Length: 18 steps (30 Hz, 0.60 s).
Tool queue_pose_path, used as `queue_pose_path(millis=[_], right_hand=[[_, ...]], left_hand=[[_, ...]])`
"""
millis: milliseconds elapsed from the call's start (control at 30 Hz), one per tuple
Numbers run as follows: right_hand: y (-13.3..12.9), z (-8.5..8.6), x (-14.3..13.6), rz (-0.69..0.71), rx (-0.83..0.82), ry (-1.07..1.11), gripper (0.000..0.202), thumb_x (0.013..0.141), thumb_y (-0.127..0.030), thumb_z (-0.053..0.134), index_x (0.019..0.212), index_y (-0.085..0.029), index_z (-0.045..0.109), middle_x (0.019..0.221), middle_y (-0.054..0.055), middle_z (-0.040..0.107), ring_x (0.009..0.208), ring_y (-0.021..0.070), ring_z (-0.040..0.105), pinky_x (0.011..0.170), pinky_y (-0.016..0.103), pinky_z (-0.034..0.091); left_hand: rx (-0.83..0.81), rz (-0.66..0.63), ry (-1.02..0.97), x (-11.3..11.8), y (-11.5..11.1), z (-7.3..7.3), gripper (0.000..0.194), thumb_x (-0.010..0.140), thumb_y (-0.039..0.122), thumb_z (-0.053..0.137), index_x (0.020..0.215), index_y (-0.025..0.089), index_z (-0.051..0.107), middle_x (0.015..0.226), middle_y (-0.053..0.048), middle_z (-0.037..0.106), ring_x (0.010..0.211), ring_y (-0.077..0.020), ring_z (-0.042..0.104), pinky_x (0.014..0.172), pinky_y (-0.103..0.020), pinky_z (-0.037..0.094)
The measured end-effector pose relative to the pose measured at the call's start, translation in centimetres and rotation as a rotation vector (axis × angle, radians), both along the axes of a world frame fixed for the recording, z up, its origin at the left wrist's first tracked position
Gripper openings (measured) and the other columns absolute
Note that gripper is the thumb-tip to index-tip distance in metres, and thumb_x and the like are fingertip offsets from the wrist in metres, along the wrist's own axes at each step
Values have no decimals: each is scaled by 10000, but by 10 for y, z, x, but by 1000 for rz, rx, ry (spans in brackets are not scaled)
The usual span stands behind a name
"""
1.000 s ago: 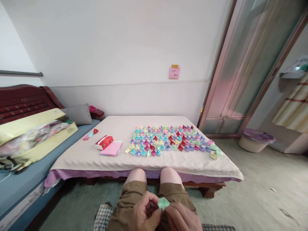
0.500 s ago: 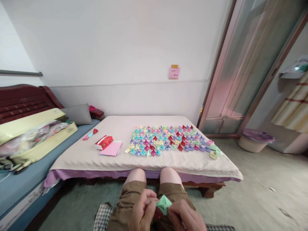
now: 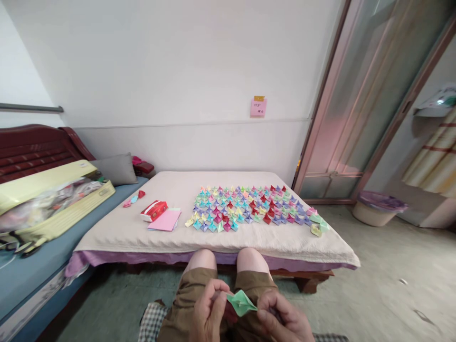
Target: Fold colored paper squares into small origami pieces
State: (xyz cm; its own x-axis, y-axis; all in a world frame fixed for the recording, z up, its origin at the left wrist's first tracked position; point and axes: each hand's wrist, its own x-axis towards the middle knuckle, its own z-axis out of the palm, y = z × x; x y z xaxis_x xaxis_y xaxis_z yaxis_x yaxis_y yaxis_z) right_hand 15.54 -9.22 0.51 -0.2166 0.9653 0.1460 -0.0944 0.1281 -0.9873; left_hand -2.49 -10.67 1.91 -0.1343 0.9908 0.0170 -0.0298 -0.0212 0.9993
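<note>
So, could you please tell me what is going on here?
The person's left hand and right hand hold a green folded paper at opposite corners, low over brown shorts. Beyond, many colourful folded papers sit in rows on a cream cloth, with pink paper and a red packet to the left.

Lt soft on wall (image 3: 160, 66); dim under low bed (image 3: 128, 238); L/R edges stretched.

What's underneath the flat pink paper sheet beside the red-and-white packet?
Slim bluish and pale paper edges peek out beneath the flat pink paper sheet, along its near and right sides. Everything else below is covered, so the number of layers can't be told.
</note>
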Motion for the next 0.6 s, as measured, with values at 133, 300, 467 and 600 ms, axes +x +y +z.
queue_pose_path(millis=[133, 300, 467, 600], right_hand=[[2, -5, -3, 13, -68, 92, 318, 781, -483, 708, 701, -190, 615, 558, -47, 490, 517, 104, 384, 494, 211, 293], [1, -8, -4, 25, -26, 65, 265, 791, -463, 706, 774, -207, 642, 629, -32, 531, 557, 118, 444, 519, 216, 357], [2, -17, -3, -73, 122, -56, 187, 870, -401, 619, 971, -244, 623, 716, -6, 633, 607, 146, 569, 562, 224, 466], [6, -23, -9, -121, 500, -398, 157, 861, -221, 589, 1014, -256, 593, 691, -17, 653, 546, 140, 590, 518, 201, 478]], left_hand=[[17, -18, -6, -1, 2, -2, 346, 866, 523, 525, 831, 198, 637, 664, -8, 701, 570, -173, 675, 547, -240, 540], [61, 21, 132, -5, 4, -2, 315, 891, 484, 502, 824, 203, 628, 621, 12, 665, 559, -161, 648, 548, -223, 505], [150, 70, 336, -12, 6, -6, 276, 928, 427, 449, 871, 215, 615, 635, 17, 675, 563, -160, 640, 565, -226, 479], [288, 84, 496, -13, 7, -16, 238, 944, 366, 425, 925, 230, 618, 737, 7, 713, 626, -162, 665, 623, -239, 472]])
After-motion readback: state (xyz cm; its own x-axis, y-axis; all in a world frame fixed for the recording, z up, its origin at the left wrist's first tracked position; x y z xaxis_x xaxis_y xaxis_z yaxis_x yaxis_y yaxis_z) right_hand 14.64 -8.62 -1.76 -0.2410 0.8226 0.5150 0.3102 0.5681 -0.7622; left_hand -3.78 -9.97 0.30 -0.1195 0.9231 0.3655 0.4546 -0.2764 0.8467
